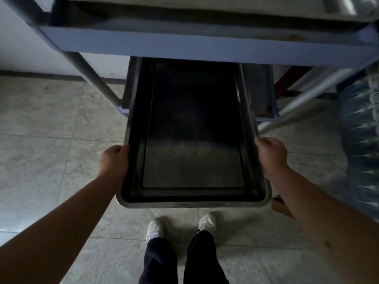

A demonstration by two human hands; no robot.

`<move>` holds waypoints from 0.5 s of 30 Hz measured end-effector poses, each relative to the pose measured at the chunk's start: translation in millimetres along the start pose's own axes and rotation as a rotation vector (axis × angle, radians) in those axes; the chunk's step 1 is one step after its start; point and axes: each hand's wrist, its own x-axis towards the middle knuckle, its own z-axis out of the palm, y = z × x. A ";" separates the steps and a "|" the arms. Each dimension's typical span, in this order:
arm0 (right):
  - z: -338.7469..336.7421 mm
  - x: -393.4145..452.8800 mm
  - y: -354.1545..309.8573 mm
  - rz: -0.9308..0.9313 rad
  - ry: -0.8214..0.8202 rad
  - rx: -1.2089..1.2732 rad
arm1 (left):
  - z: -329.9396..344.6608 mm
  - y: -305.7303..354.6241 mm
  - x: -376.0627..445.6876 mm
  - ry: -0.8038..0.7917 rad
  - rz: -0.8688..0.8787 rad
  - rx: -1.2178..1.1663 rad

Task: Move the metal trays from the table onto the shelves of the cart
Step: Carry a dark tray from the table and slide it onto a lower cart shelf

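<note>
A dark rectangular metal tray (192, 140) hangs level in front of me, its far end reaching under the blue upper shelf (205, 46) of the cart and over the lower shelf (264, 99). My left hand (114, 160) grips the tray's left rim and my right hand (270, 154) grips its right rim. The near end of the tray sticks out above the floor, over my feet. Another metal tray (338, 7) lies on the upper shelf at the top right.
Grey cart legs (92, 78) slant down on the left and on the right (307, 103). A tiled floor (51, 119) spreads below. A patterned blue cloth (361, 140) hangs at the right edge. My white shoes (155, 230) stand just under the tray's near end.
</note>
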 end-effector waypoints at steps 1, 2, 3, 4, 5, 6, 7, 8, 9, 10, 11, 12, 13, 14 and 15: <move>5.5 13.4 1.6 -0.003 0.009 0.022 | 9.4 2.3 10.3 0.004 0.014 0.001; 10.8 26.5 2.7 -0.004 0.016 0.039 | 18.0 3.9 19.9 0.008 0.026 0.004; 16.1 38.9 4.0 -0.012 0.021 0.044 | 25.7 5.1 29.0 0.013 0.039 0.007; 21.0 51.0 5.2 -0.029 0.028 0.039 | 33.5 6.1 38.3 0.014 0.053 0.008; 25.9 62.6 6.2 -0.052 0.033 0.038 | 41.3 7.0 47.2 0.017 0.062 0.003; 31.3 73.1 7.9 -0.074 0.038 0.045 | 48.5 6.9 56.0 0.023 0.067 -0.004; 37.1 83.1 10.4 -0.086 0.045 0.057 | 55.3 6.9 65.1 0.030 0.073 -0.008; 42.8 91.6 12.9 -0.087 0.056 0.074 | 61.5 7.0 73.7 0.037 0.081 -0.010; 48.7 98.7 14.9 -0.082 0.067 0.096 | 66.2 7.2 81.0 0.046 0.087 -0.011; 54.4 105.1 16.8 -0.075 0.076 0.116 | 69.8 7.6 87.5 0.053 0.093 -0.012; 59.4 110.9 18.8 -0.072 0.078 0.124 | 73.1 8.2 93.4 0.058 0.099 -0.013; 64.3 116.6 20.6 -0.074 0.075 0.117 | 75.9 9.1 99.0 0.063 0.107 -0.015; 69.0 121.5 22.3 -0.081 0.073 0.106 | 78.3 9.9 104.0 0.066 0.115 -0.019; 73.2 125.5 24.1 -0.088 0.077 0.103 | 80.7 10.2 108.9 0.067 0.121 -0.024; 77.0 128.8 25.4 -0.095 0.085 0.108 | 83.6 10.2 113.6 0.068 0.129 -0.026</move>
